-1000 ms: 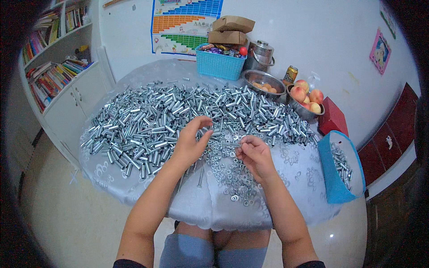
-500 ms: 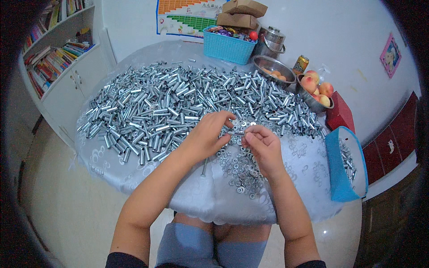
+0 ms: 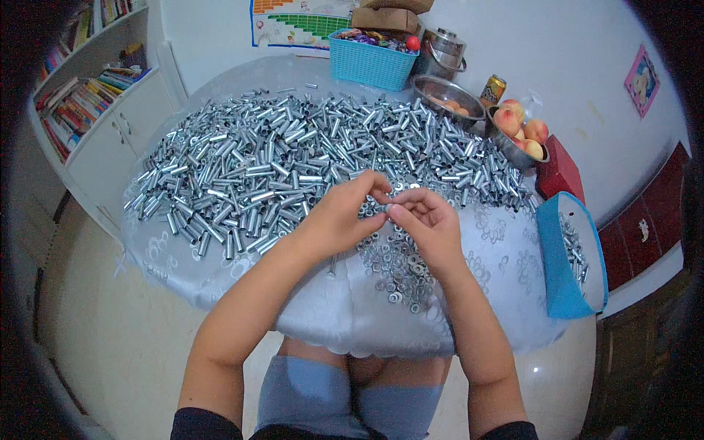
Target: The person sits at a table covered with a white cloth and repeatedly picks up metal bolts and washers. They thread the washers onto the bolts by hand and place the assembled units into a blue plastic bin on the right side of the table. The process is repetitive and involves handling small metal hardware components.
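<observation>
My left hand [image 3: 341, 213] and my right hand [image 3: 429, 221] meet over the near middle of the table, fingertips almost touching. Between them shows the end of a small silver metal piece [image 3: 389, 208], pinched by the right thumb and fingers. My left fingers curl in around the same spot, and what they grip is mostly hidden. Below the hands spreads a pile of metal washers [image 3: 396, 275]. Beyond them lies a wide heap of silver metal tubes [image 3: 271, 158]. A long bolt [image 3: 332, 265] stands by my left wrist.
On the right edge sits a blue fabric bin [image 3: 555, 268] holding metal tubes. Farther back are a red box [image 3: 561, 170], a bowl [image 3: 522, 155] of peaches, a bowl [image 3: 473, 119] of eggs, a can [image 3: 493, 89], a metal pot [image 3: 444, 53] and a light-blue basket [image 3: 370, 64].
The two hands have drawn closer together. The slim silver piece that showed lengthwise between them is now mostly covered by fingers. The whole view has shifted slightly.
</observation>
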Tool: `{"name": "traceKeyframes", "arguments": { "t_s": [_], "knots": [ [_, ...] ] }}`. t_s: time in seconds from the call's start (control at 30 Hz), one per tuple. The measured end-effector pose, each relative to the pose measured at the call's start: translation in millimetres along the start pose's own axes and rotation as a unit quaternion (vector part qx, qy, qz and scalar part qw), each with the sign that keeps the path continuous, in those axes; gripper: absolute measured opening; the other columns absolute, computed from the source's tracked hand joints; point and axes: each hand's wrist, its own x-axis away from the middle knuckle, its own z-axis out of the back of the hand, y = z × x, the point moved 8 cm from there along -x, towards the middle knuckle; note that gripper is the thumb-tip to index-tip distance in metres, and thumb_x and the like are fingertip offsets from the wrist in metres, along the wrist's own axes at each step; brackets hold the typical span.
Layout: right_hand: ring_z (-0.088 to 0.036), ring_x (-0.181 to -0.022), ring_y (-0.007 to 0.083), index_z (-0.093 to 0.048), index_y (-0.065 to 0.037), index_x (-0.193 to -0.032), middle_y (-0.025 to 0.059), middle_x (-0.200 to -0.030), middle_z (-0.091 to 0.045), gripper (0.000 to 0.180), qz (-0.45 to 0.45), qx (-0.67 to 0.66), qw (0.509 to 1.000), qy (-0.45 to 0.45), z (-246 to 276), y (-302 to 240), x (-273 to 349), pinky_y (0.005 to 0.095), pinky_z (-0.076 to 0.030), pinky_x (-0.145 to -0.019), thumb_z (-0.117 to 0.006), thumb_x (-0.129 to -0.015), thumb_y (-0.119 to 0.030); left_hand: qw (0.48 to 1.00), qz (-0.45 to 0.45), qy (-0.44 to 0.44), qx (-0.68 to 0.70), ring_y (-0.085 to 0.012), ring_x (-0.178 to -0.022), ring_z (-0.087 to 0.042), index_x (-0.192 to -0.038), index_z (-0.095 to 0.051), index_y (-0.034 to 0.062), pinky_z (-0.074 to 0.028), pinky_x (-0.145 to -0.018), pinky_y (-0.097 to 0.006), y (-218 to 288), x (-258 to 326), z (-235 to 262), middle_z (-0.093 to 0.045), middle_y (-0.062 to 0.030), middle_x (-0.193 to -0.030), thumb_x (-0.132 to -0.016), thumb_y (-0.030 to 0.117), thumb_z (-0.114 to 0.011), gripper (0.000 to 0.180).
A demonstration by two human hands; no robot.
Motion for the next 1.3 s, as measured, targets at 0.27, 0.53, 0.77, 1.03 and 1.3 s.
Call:
{"name": "traceKeyframes", "arguments": {
  "t_s": [0.27, 0.53, 0.77, 1.03, 1.3],
  "knots": [
    [-0.054, -0.073, 0.0073, -0.057, -0.001, -0.09, 0.0029, -0.081, -0.059, 0.015, 0.053, 0.138, 0.986, 0.075, 16.6, -1.8, -2.0, 0.02, -0.041, -0.064, -0.062, -0.078, -0.009, 0.999, 0.037, 0.015, 0.037, -0.0196, -0.079, -0.059, -0.102, -0.05, 0.0027, -0.046, -0.071, -0.03, 1.8, -0.2, 1.0, -0.06, -0.0107, -0.089, -0.071, 0.008, -0.066, 0.035],
    [-0.054, -0.07, 0.0098, -0.061, 0.0, -0.084, 0.0039, -0.076, -0.06, 0.016, 0.031, 0.252, 0.962, 0.1, 39.4, -7.6, -8.2, 0.0229, -0.042, -0.062, -0.063, -0.076, -0.013, 0.975, 0.126, 0.109, 0.149, -0.0112, -0.075, -0.057, -0.094, -0.064, 0.003, -0.045, -0.066, -0.023, -22.0, -1.8, 18.2, -0.063, -0.005, -0.083, -0.076, 0.008, -0.065, 0.018],
    [-0.052, -0.067, 0.0106, -0.064, -0.002, -0.082, 0.004, -0.075, -0.059, 0.013, 0.02, 0.462, 0.887, -0.007, 44.8, -6.8, -5.8, 0.0245, -0.042, -0.062, -0.063, -0.071, -0.009, 0.908, 0.261, 0.156, 0.287, -0.0093, -0.074, -0.057, -0.095, -0.062, 0.0021, -0.047, -0.067, -0.023, -48.8, 6.9, 21.8, -0.061, -0.0031, -0.084, -0.079, 0.018, -0.064, 0.023],
    [-0.058, -0.073, 0.0281, -0.06, 0.0, -0.083, 0.0145, -0.077, -0.06, 0.023, -0.074, 0.509, 0.842, -0.163, 47.1, 4.3, 11.4, 0.0353, -0.045, -0.067, -0.065, -0.063, -0.009, 0.862, 0.332, 0.135, 0.359, -0.0089, -0.073, -0.057, -0.093, -0.059, 0.0028, -0.05, -0.065, -0.022, -66.3, 11.5, 7.3, -0.058, -0.002, -0.082, -0.083, 0.021, -0.06, 0.021],
    [-0.058, -0.064, 0.0217, -0.058, 0.002, -0.079, 0.0126, -0.069, -0.059, 0.019, -0.074, 0.53, 0.83, -0.155, 41.1, 11.8, 8.9, 0.0321, -0.045, -0.06, -0.066, -0.065, -0.008, 0.841, 0.379, 0.102, 0.373, -0.0103, -0.073, -0.059, -0.092, -0.058, 0.0042, -0.052, -0.066, -0.023, -63.4, 16.1, -5.7, -0.059, -0.0022, -0.081, -0.083, 0.024, -0.06, 0.022]
  ]
}}
